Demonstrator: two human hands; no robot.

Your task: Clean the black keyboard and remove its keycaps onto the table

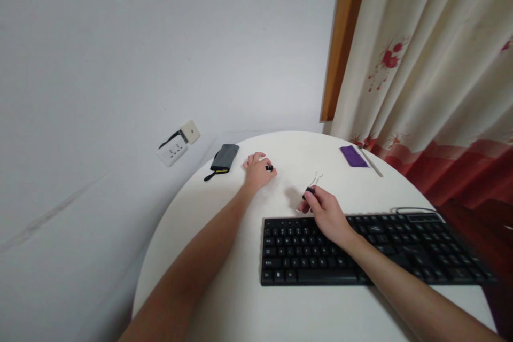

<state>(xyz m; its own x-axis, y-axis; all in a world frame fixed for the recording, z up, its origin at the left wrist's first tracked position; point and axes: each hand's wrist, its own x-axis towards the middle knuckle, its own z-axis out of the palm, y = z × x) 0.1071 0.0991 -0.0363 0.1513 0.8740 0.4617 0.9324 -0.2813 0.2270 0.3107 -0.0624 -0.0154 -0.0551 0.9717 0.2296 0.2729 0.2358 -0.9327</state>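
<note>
Left hand (255, 170): grip closed on a small black object (269, 168), toward the tabletop's (304, 149) far-left edge. Right hand (327, 212): pinching a black binder clip (308, 192) mid-tabletop, beside the keyboard (316, 276). Looks mid-handling; next move calls for steady finger pressure.

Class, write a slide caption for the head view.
Right hand holds a binder clip; left hand touches a small black object.

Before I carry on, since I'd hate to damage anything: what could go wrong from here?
The black binder clip in the right hand could slip and perhaps land on the keyboard close by. The right forearm crosses over that keyboard, so dipping it might bump or shift the keyboard.
</note>
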